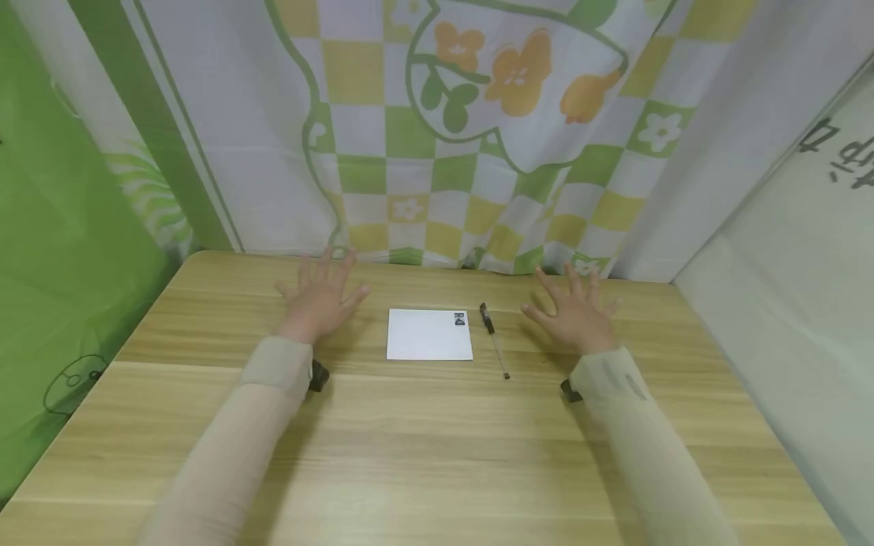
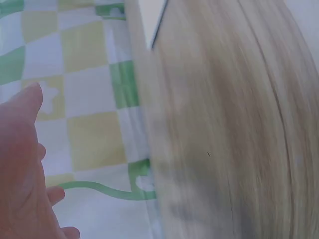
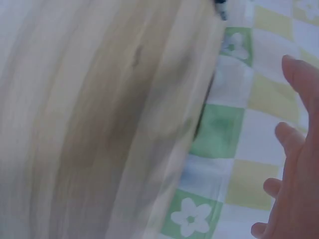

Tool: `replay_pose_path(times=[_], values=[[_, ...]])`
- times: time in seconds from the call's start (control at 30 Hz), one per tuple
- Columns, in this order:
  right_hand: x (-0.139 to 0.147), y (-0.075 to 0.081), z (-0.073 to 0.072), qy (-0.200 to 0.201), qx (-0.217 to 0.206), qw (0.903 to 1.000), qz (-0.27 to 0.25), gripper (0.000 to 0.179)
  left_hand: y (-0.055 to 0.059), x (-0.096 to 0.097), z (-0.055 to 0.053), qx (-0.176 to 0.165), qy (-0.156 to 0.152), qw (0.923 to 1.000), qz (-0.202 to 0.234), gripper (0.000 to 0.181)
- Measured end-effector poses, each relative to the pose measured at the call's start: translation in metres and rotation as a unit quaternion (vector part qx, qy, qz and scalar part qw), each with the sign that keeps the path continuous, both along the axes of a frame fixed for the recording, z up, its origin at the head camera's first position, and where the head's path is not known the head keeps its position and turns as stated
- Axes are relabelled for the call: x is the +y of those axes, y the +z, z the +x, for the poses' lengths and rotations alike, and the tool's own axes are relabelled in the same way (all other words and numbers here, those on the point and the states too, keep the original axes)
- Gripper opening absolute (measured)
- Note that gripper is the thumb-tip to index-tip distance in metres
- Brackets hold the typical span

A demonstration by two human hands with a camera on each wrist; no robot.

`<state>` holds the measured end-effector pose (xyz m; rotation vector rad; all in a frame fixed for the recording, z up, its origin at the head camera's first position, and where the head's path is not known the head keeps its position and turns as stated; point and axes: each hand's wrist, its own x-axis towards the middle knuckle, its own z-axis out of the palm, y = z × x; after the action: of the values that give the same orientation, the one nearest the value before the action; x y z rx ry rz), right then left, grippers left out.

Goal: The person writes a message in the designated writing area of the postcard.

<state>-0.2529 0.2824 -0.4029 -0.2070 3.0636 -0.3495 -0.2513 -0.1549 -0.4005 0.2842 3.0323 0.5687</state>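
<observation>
Wood-grain bench (image 1: 423, 447) beneath, checkered curtain (image 1: 410, 129) beyond. Shows left grip (image 1: 317, 301) and right grip (image 1: 575, 317) with fingers spread wide; between them, white card (image 1: 426, 337) nearer left grip, pen (image 1: 495, 343) nearer right grip.

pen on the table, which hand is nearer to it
Right. The right hand is to the right of the pen, not touching it; the left hand is farther off to its left, beyond the white rectangular item.
</observation>
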Motion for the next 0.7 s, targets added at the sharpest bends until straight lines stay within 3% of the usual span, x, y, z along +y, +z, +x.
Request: replay_pose_path(times=[0.33, 0.57, 0.7], values=[[-0.015, 0.007, 0.011, -0.015, 0.013, 0.9991, -0.038, 0.086, 0.0, 0.006, 0.011, 0.064, -0.002, 0.9955, 0.071, 0.077], [-0.028, 0.01, 0.02, -0.011, 0.04, 0.997, -0.065, 0.08, -0.002, 0.015, 0.019, 0.103, -0.007, 0.9864, 0.128, 0.073], [-0.036, 0.007, 0.024, 0.001, 0.063, 0.9917, -0.113, 0.07, -0.006, 0.022, 0.022, 0.117, -0.008, 0.9783, 0.171, 0.07]])
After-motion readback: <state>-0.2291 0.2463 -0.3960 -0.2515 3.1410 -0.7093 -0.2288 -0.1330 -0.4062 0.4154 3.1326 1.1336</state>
